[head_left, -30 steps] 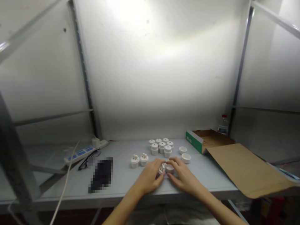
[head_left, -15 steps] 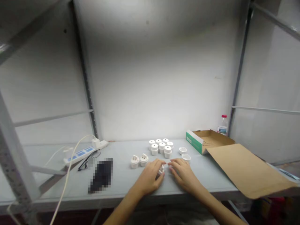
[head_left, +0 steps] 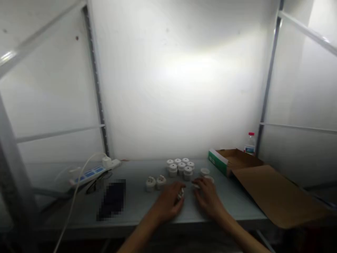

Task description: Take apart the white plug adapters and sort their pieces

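My left hand (head_left: pixel 168 201) is closed around a small white plug-like piece (head_left: pixel 180 193), which shows between thumb and fingertips just above the table. Close by on the right, my right hand (head_left: pixel 208 197) has its fingers bent over a small white piece (head_left: pixel 196 186); most of it is hidden, so its shape is unclear. Two white round pieces with plug-like tops, one of them (head_left: pixel 150 183), stand left of my left hand. Beyond my hands is a cluster of several white round capped pieces (head_left: pixel 187 171). Two shallow white cups, one of them (head_left: pixel 204 172), lie beyond my right hand.
An opened cardboard box (head_left: pixel 218 163) with a green side lies at the right, its brown flap (head_left: pixel 279 196) reaching the front edge. Behind it stands a water bottle (head_left: pixel 250 144). At the left are a power strip (head_left: pixel 91 174), a cable, glasses and a dark blurred-out item (head_left: pixel 113 199).
My right hand has shifted slightly right, away from my left, and a white piece now shows under its fingers. My left hand keeps its piece. The wall looks brighter, the table darker.
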Tool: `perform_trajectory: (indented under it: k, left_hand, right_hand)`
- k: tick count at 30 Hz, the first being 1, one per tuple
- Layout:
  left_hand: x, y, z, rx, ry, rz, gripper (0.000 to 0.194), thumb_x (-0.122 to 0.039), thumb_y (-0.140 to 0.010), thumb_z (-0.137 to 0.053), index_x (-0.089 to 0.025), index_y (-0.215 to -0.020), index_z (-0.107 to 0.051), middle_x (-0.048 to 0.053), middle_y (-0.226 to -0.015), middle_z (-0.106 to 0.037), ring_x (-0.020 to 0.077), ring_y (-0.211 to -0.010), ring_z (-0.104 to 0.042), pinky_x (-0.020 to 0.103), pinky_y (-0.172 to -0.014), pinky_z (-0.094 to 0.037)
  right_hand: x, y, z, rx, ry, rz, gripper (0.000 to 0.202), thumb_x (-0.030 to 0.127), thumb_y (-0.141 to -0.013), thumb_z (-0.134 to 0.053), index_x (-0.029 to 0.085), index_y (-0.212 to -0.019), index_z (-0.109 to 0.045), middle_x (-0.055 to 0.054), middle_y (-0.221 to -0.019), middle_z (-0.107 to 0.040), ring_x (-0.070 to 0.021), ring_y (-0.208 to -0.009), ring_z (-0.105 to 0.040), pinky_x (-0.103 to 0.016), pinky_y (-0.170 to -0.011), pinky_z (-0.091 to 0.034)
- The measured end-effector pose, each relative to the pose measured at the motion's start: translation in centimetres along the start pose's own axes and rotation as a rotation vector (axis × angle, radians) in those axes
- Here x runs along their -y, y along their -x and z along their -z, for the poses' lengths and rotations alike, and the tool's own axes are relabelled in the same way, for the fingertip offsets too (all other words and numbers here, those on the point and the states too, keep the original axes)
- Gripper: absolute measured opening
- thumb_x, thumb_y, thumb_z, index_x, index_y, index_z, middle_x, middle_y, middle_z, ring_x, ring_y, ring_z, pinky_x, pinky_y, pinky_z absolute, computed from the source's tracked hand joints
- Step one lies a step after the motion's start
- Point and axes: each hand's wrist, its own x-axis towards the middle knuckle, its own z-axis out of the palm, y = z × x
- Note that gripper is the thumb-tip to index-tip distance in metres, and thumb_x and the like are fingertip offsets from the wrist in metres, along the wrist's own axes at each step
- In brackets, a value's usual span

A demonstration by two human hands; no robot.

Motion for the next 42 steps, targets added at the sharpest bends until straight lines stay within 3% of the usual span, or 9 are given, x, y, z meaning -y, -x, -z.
perform_trajectory:
  k: [5, 9, 14, 22, 29, 32, 35, 39, 42]
  left_hand:
    - [0.6, -0.1, -0.6, -0.109, -0.066, 0.072, 0.039, -0.016, -0.093, -0.051, -0.023, -0.131, -0.058, 0.012, -0.128, -0.065, 0.0310, -0.123, -0.058, 0.050, -0.109, -0.042]
    - [1.4, -0.2, -1.4, -0.240, -0.187, 0.270, 0.044, -0.008, -0.087, -0.050, -0.025, -0.126, -0.063, 0.011, -0.132, -0.064, 0.0338, -0.130, -0.054, 0.057, -0.111, -0.038]
    - [2.2, -0.1, -1.9, -0.367, -0.363, 0.486, 0.035, -0.015, -0.087, -0.060, -0.027, -0.118, -0.070, 0.013, -0.160, -0.046, 0.0464, -0.150, -0.029, 0.072, -0.112, -0.027]
    - [3.0, -0.1, -2.2, -0.374, -0.351, 0.458, 0.031, -0.021, -0.088, -0.062, -0.026, -0.117, -0.071, 0.014, -0.155, -0.051, 0.0436, -0.147, -0.036, 0.070, -0.116, -0.028]
    - [2.2, -0.3, -2.0, -0.400, -0.317, 0.470, 0.032, -0.022, -0.090, -0.059, -0.021, -0.121, -0.070, 0.018, -0.155, -0.049, 0.0460, -0.149, -0.034, 0.073, -0.118, -0.022]
    - [2.2, -0.4, -1.0, -0.468, -0.361, 0.493, 0.032, -0.027, -0.096, -0.056, -0.022, -0.124, -0.068, 0.018, -0.157, -0.048, 0.0442, -0.148, -0.035, 0.071, -0.117, -0.026]
    - [3.5, -0.6, 1.1, -0.484, -0.418, 0.570, 0.032, -0.027, -0.101, -0.048, -0.023, -0.126, -0.068, 0.017, -0.157, -0.048, 0.0402, -0.146, -0.039, 0.065, -0.114, -0.036]
    - [7.4, -1.2, 5.4, -0.410, -0.480, 0.719, 0.040, -0.024, -0.103, -0.042, -0.023, -0.132, -0.068, 0.016, -0.162, -0.042, 0.0379, -0.144, -0.045, 0.061, -0.114, -0.041]
    - [10.9, -2.1, 8.2, -0.319, -0.508, 0.826, 0.045, -0.021, -0.098, -0.046, -0.029, -0.137, -0.068, 0.011, -0.170, -0.033, 0.0419, -0.146, -0.042, 0.065, -0.114, -0.039]
  right_hand:
    - [2.2, -0.1, 1.9, 0.109, -0.131, 0.189, 0.050, 0.024, -0.101, -0.057, 0.028, -0.151, -0.050, -0.013, -0.141, -0.058, -0.0302, -0.130, -0.057, -0.050, -0.111, -0.051]
    - [3.0, 0.2, 2.5, 0.197, -0.077, 0.299, 0.048, 0.020, -0.101, -0.055, 0.028, -0.148, -0.052, -0.013, -0.139, -0.060, -0.0309, -0.126, -0.059, -0.052, -0.110, -0.051]
    - [2.8, 0.1, 2.4, 0.178, -0.061, 0.269, 0.045, 0.020, -0.102, -0.055, 0.026, -0.146, -0.054, -0.015, -0.139, -0.060, -0.0319, -0.126, -0.059, -0.054, -0.109, -0.052]
    - [2.8, -0.2, 2.4, 0.223, -0.074, 0.259, 0.043, 0.022, -0.102, -0.056, 0.026, -0.145, -0.055, -0.014, -0.137, -0.061, -0.0310, -0.125, -0.059, -0.053, -0.109, -0.051]
    - [2.9, -0.2, 2.5, 0.280, -0.075, 0.250, 0.042, 0.023, -0.103, -0.056, 0.026, -0.145, -0.056, -0.012, -0.133, -0.063, -0.0296, -0.122, -0.060, -0.050, -0.108, -0.053]
    - [2.9, -0.2, 2.5, 0.286, -0.079, 0.259, 0.041, 0.024, -0.103, -0.056, 0.026, -0.143, -0.057, -0.013, -0.131, -0.064, -0.0294, -0.120, -0.061, -0.049, -0.107, -0.053]
    - [3.0, -0.3, 2.6, 0.305, -0.078, 0.255, 0.039, 0.024, -0.103, -0.055, 0.026, -0.142, -0.057, -0.012, -0.130, -0.064, -0.0292, -0.119, -0.060, -0.049, -0.105, -0.054]
    - [3.0, -0.4, 2.7, 0.326, -0.075, 0.254, 0.036, 0.024, -0.105, -0.053, 0.024, -0.141, -0.057, -0.012, -0.130, -0.063, -0.0295, -0.120, -0.058, -0.049, -0.106, -0.052]
    - [3.1, -0.4, 2.7, 0.327, -0.078, 0.257, 0.036, 0.023, -0.104, -0.053, 0.023, -0.140, -0.057, -0.012, -0.130, -0.063, -0.0291, -0.120, -0.058, -0.048, -0.106, -0.052]
